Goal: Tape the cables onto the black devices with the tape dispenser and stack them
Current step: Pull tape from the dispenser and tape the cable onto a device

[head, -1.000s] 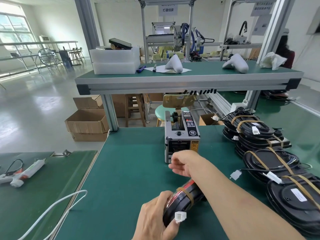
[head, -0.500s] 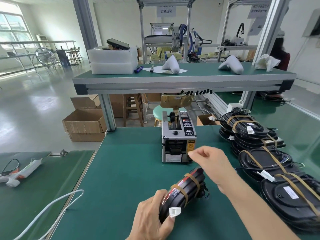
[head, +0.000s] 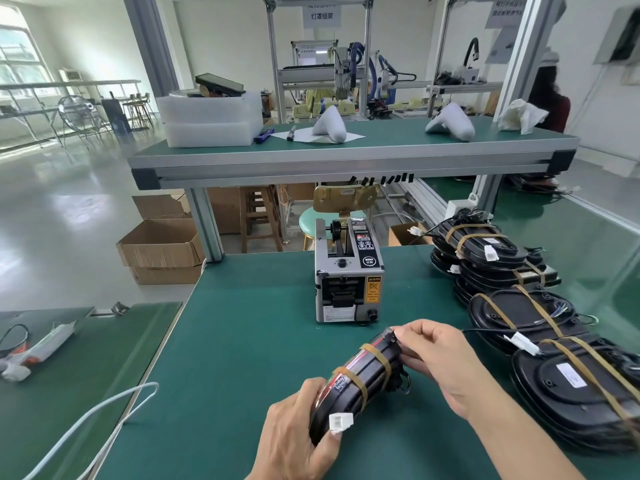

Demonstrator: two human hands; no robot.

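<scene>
Both hands, left (head: 294,434) and right (head: 440,365), grip a glossy black oval device (head: 360,379) banded with tan tape (head: 353,379).

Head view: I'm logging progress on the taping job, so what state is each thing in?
Black device: held on edge, two tape bands round it.
Left hand: grips its near end.
Right hand: pinches its far end.
Tape dispenser: upright, untouched.
Stack of devices: taped, piled at right.
Cardboard box: open.
</scene>
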